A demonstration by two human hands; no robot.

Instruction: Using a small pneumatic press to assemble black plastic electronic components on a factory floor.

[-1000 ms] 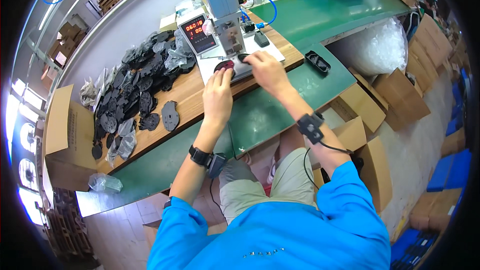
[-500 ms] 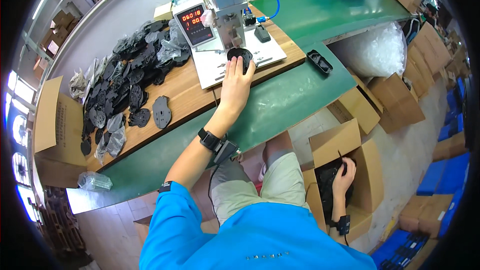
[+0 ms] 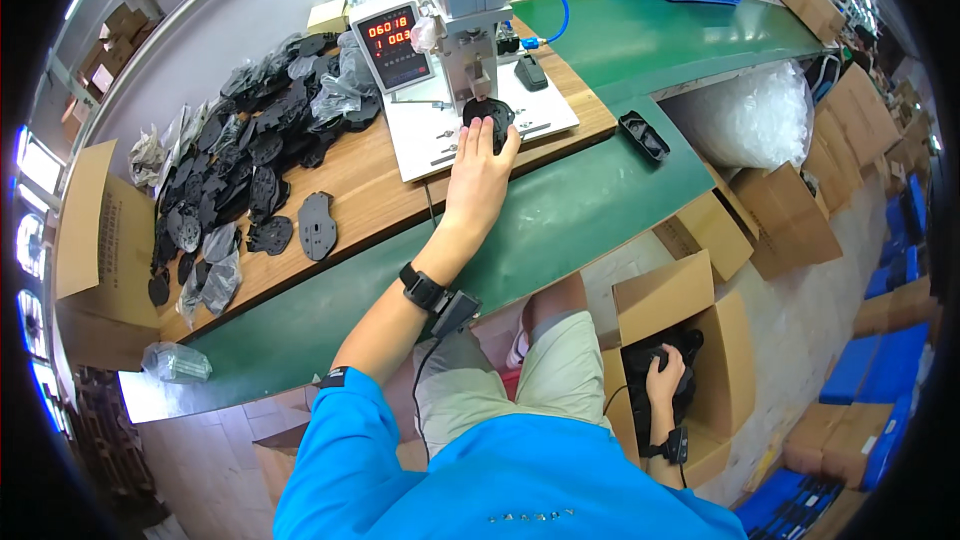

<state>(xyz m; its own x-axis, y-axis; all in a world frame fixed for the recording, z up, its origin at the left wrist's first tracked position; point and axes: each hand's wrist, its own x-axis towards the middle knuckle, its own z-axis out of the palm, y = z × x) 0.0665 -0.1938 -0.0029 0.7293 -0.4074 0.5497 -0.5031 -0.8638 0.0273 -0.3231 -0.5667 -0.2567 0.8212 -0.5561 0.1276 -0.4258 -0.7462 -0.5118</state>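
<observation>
At the press, my left hand (image 3: 478, 180) has its fingers and thumb closed on the edge of a black plastic shell (image 3: 497, 113). That shell rests on the press's white base plate (image 3: 415, 140), beneath the metal press head (image 3: 475, 55); the fingers hide part of it. Down at the right, my right hand (image 3: 665, 375) reaches into an open cardboard box (image 3: 727, 360). Its fingers curl round a black plastic part among other black parts (image 3: 688, 340); the hand mostly covers that part. Another black shell (image 3: 643, 136) lies on the green bench, right of the press.
A heap of black plastic plates (image 3: 235, 150) and clear bags covers the wooden board's left side, with one plate (image 3: 318, 226) apart. A display box (image 3: 392, 45) stands beside the press. Cardboard boxes (image 3: 785, 220) and a large bag (image 3: 750, 110) stand right of the green bench (image 3: 590, 190).
My right hand has moved left and a little lower-lying inside the box, its fingers curled over a black part. My left hand stays at the shell on the press. The whole view has shifted slightly.
</observation>
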